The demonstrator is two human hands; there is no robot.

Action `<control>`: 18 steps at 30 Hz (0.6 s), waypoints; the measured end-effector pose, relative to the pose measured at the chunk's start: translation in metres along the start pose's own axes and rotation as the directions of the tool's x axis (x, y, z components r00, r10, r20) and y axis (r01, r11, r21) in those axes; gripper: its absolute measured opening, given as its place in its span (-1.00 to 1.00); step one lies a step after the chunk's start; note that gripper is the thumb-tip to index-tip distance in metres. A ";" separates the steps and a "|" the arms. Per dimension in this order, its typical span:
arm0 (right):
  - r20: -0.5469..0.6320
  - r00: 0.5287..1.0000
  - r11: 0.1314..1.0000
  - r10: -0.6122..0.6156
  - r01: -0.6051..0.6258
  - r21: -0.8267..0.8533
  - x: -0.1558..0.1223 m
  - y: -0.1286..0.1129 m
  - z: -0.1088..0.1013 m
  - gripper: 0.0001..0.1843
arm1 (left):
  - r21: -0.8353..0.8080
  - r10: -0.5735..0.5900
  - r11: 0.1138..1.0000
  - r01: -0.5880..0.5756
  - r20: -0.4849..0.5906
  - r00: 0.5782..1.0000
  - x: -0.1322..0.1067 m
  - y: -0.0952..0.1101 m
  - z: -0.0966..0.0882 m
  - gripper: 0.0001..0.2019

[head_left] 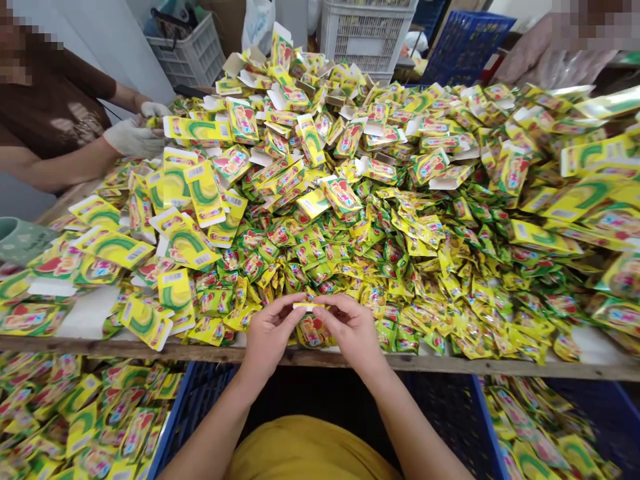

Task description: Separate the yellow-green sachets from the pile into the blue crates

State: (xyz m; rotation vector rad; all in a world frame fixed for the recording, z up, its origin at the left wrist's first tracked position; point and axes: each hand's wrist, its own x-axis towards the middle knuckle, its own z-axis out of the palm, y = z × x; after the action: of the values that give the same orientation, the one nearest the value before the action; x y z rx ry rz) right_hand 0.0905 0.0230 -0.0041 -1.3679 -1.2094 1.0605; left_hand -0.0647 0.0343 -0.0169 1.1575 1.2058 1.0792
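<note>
Near the table's front edge, my left hand [271,329] and my right hand [351,327] grip the two ends of a small yellow carton [313,331] between thumbs and fingers. Its near end faces me, with a white strip along the top by my thumbs. Whether anything is inside the carton cannot be seen. Just beyond my hands lies a heap of small green and yellow packets [320,252]. Flat yellow cartons [175,297] with green curves and barcodes are scattered to the left of my left hand.
Many open cartons [287,100] pile up at the back. Below the wooden table edge [430,364], blue crates flank me, and cartons [105,420] fill the lower left. A green cup [23,241] stands far left. A co-worker's gloved hand [131,137] works at the left; another person is at the right.
</note>
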 end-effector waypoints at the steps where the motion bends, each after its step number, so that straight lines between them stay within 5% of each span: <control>1: -0.015 1.000 1.000 0.018 -0.018 -0.005 0.000 0.001 0.001 -0.85 | 0.019 0.011 1.000 -0.011 0.016 1.000 0.002 0.001 0.000 -0.75; 4: -0.036 0.999 1.000 -0.004 0.004 -0.011 -0.002 0.002 0.000 -0.90 | 0.096 0.112 0.988 -0.119 0.081 0.990 0.005 0.005 -0.001 -0.86; 9: -0.014 0.978 0.977 -0.206 0.205 -0.061 -0.012 -0.002 -0.003 -0.97 | 0.163 0.318 0.925 -0.343 0.162 0.934 0.001 0.002 -0.007 -0.91; 14: 0.017 0.907 0.882 -0.420 0.413 -0.229 -0.038 0.009 -0.012 -0.76 | 0.150 0.405 0.877 -0.457 0.279 0.870 -0.011 -0.006 -0.005 -0.80; 18: 0.164 0.890 0.853 -0.426 0.455 -0.253 -0.051 0.016 -0.028 -0.60 | 0.132 0.514 0.801 -0.584 0.346 0.785 -0.017 -0.012 -0.003 -0.75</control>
State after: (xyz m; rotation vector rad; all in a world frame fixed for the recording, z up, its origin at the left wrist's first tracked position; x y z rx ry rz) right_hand 0.1137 -0.0311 -0.0157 -1.1686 -1.7088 0.6486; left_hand -0.0691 0.0158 -0.0266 1.8689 0.7757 1.1512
